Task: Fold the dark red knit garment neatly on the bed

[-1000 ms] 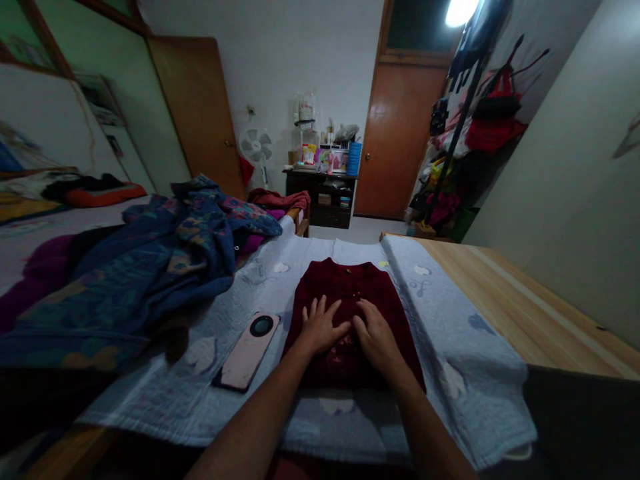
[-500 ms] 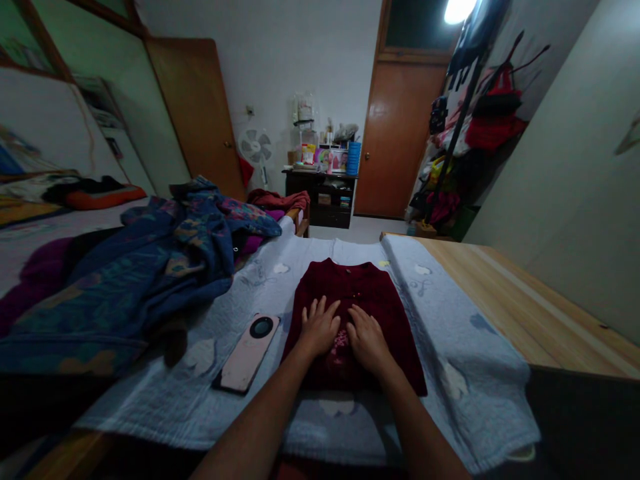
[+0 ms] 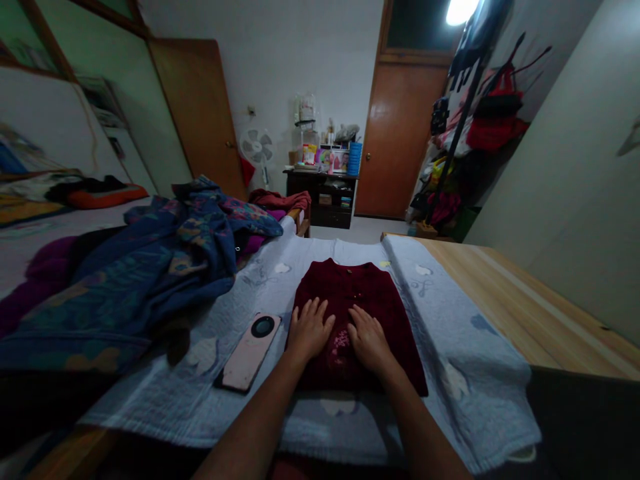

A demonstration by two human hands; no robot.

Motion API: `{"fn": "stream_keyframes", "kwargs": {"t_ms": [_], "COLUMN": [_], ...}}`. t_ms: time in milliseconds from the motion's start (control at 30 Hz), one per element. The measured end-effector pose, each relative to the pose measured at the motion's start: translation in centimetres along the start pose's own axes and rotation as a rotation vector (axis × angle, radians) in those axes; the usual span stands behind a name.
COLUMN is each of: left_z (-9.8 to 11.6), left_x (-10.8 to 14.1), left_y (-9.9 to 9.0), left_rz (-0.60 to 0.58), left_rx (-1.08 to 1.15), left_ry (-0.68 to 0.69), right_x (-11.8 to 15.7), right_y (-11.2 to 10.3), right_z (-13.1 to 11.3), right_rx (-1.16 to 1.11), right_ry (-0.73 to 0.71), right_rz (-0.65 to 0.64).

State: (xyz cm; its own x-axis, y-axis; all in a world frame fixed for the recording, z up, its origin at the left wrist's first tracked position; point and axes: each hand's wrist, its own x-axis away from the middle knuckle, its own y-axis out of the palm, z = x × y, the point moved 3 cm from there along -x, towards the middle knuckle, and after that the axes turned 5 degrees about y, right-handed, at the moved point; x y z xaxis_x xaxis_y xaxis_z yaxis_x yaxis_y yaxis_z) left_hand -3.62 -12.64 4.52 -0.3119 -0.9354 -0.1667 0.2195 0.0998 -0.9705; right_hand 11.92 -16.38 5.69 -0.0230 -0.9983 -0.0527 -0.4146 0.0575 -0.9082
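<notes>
A dark red garment [image 3: 387, 300], folded into a neat block with its neckline at the far end, lies in front of me. It has small buttons below the neck and a pink flower pattern [image 3: 341, 340] on its front. My left hand [image 3: 309, 328] rests flat on its left part, fingers spread. On the middle right, my right hand [image 3: 369, 338] also lies flat with fingers stretched out. Neither hand grips the cloth. Left of the garment is a pink phone [image 3: 250, 353] with a round dark camera ring, back side up.
A pale blue cloth [image 3: 450, 320] with cloud shapes covers the surface beneath. Blue floral clothing [image 3: 165, 267] is heaped on the left. To the right is a wooden board [image 3: 500, 287]. Farther back stand a fan [image 3: 257, 147] and a dark cabinet [image 3: 320, 217].
My left hand has slid left across the garment, away from the flower pattern. My right hand has hardly moved. The garment and phone stay in place.
</notes>
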Motion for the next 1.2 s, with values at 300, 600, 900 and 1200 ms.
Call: {"fn": "stream_keyframes", "kwargs": {"t_ms": [300, 600, 900, 1200], "left_z": [-2.4, -1.6, 3.8, 3.5], "left_x": [1.0, 1.0, 0.3, 0.6], "left_y": [0.4, -1.9, -1.3, -0.2], "left_rz": [-0.008, 0.047, 0.108, 0.125], "left_rx": [-0.066, -0.070, 0.158, 0.150], "left_ry": [-0.055, -0.099, 0.046, -0.025], "right_x": [-0.1, 0.0, 0.4, 0.5], "right_y": [0.3, 0.1, -0.4, -0.3], "right_z": [0.1, -0.1, -0.4, -0.5], "right_rx": [-0.001, 0.009, 0.007, 0.007], "right_ry": [-0.006, -0.016, -0.009, -0.002], "right_rz": [0.008, 0.041, 0.050, 0.050]}}
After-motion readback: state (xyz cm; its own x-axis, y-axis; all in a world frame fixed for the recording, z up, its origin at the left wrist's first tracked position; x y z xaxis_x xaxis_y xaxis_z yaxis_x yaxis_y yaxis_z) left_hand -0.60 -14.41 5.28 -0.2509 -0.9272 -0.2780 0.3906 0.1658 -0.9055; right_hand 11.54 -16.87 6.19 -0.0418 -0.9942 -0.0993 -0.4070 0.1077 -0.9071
